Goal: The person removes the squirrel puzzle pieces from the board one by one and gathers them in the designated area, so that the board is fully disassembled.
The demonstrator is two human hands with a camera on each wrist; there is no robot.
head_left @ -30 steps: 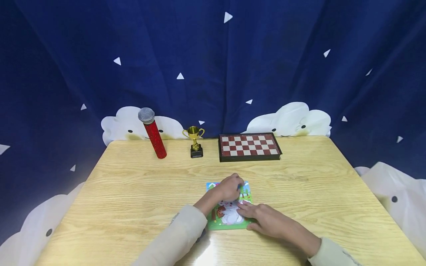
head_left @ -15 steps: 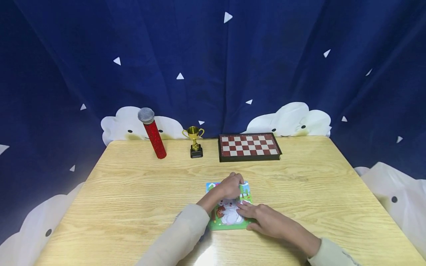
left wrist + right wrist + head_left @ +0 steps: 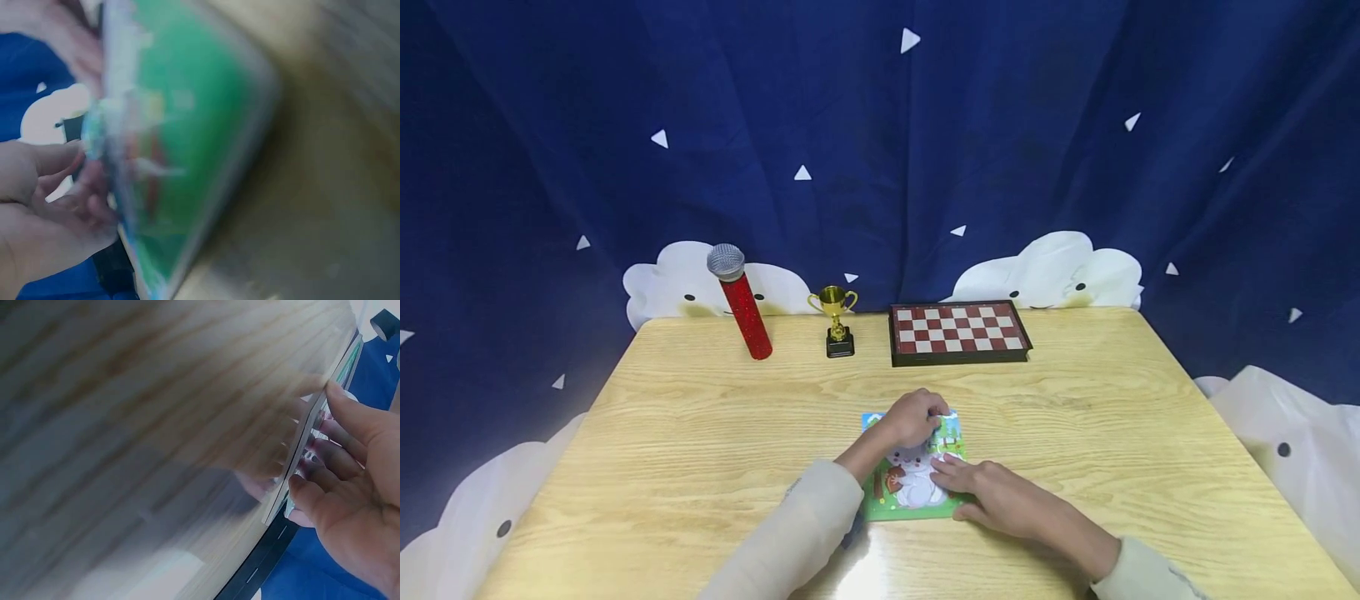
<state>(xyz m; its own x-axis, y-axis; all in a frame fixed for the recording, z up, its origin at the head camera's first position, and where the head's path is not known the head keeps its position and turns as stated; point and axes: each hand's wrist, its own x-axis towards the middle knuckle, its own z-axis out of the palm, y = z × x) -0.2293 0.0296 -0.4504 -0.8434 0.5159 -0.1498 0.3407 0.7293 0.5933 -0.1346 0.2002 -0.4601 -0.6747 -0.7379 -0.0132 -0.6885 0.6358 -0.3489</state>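
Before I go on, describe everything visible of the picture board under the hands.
The picture board looks like shiny card or plastic, thin-edged, printed with a pale cartoon animal, trees and green ground. It lies flat on the table; the left hand covers its far part, pinching a small piece, and the right hand rests on its right side.

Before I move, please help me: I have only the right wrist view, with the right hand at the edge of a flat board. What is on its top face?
Observer: The picture board shows a white cartoon animal holding something brown.
Operator: Thank you. And where is the left hand?
Observer: Over the board's far part; in the left wrist view, its fingers seem to pinch a small patterned piece.
Operator: What is at the far edge of the table?
Observer: A gold trophy, between a red microphone and a chessboard.
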